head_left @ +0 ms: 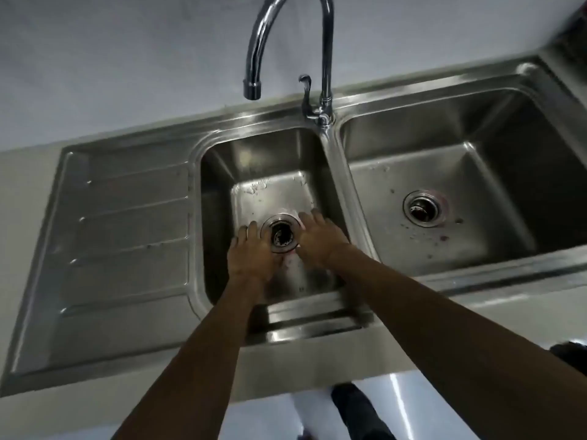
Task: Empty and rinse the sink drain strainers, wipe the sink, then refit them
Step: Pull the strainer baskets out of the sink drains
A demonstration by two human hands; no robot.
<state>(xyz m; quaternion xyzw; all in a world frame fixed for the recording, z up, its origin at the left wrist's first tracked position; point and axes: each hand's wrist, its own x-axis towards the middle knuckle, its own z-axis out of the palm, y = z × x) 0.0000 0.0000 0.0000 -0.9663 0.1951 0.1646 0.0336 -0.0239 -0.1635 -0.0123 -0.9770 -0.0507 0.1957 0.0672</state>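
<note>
We have both hands down in the left basin (pixel 254 160), the left hand (pixel 252 249) and right hand (pixel 320 238) flanking the drain strainer (pixel 281 234), which sits seated between our two grips, equally near each. Fingers lie flat and spread, clasping nothing. The second strainer (pixel 422 207) sits in the right basin (pixel 476 173), well apart.

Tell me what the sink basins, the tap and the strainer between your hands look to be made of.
Sink basins: likely stainless steel, brushed satin finish, with soft streaky reflections.
Tap: metal, probably chrome-plated, with mirror-bright highlights along the curved spout.
Strainer, between the left hand and right hand: apparently polished steel, its rim glinting; the dark centre is too unclear to judge.
</note>
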